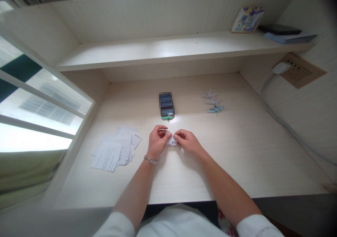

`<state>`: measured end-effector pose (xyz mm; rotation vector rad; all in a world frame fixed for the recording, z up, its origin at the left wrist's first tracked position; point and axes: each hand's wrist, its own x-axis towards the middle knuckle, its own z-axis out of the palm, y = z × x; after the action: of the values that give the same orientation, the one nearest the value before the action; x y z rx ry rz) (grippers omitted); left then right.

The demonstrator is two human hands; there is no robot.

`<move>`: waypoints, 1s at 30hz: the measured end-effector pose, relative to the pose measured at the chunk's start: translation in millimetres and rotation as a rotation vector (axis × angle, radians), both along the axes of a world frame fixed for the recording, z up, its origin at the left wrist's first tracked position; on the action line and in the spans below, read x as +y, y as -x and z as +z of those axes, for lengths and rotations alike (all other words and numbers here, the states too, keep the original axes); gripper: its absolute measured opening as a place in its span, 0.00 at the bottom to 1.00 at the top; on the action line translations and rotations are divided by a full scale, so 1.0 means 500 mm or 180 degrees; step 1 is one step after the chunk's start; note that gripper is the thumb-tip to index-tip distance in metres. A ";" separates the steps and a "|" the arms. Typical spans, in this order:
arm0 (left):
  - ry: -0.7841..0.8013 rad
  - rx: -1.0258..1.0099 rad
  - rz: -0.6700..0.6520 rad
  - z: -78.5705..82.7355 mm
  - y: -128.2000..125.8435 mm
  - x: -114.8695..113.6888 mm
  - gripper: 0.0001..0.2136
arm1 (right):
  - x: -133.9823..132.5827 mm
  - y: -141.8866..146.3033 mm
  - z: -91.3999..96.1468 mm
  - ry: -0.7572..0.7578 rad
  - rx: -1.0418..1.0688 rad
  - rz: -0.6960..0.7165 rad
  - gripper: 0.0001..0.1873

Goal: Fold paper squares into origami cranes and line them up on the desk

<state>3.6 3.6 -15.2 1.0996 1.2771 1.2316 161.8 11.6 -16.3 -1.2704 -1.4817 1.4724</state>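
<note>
Between my two hands is a small piece of folded white paper [172, 142] with some dark print on it. My left hand [157, 141] pinches its left side between thumb and fingers; a chain bracelet circles that wrist. On the paper's right side, my right hand [186, 140] has thumb and fingertips closed on the edge. Just beyond the hands lies a phone [166, 103], its screen blurred out, with a green strip at the near end. Several folded paper cranes, among them a bluish one [216, 109] and a whitish one [210, 94], sit farther back to the right.
A loose stack of printed paper sheets [107, 156] lies on the desk to the left. Above the back runs a shelf [147, 51] with a small box [248, 19] and a dark flat item [279, 29]. A grey cable [284, 123] hangs from a wall socket at right.
</note>
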 end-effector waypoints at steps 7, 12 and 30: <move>0.0028 0.0037 -0.0121 0.002 -0.005 -0.004 0.15 | -0.006 0.006 0.007 -0.0269 -0.0466 -0.0043 0.10; 0.0150 -0.0140 -0.0105 0.004 -0.007 -0.005 0.17 | -0.003 0.009 0.011 -0.0202 -0.0427 -0.0130 0.08; 0.0232 -0.0378 0.0213 0.013 0.008 0.002 0.22 | -0.003 -0.007 0.026 -0.0214 -0.0564 -0.0069 0.06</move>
<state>-0.5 4.4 -8.9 0.9246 1.2667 1.2712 165.3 9.9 -3.4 -1.4009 -1.6123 1.3128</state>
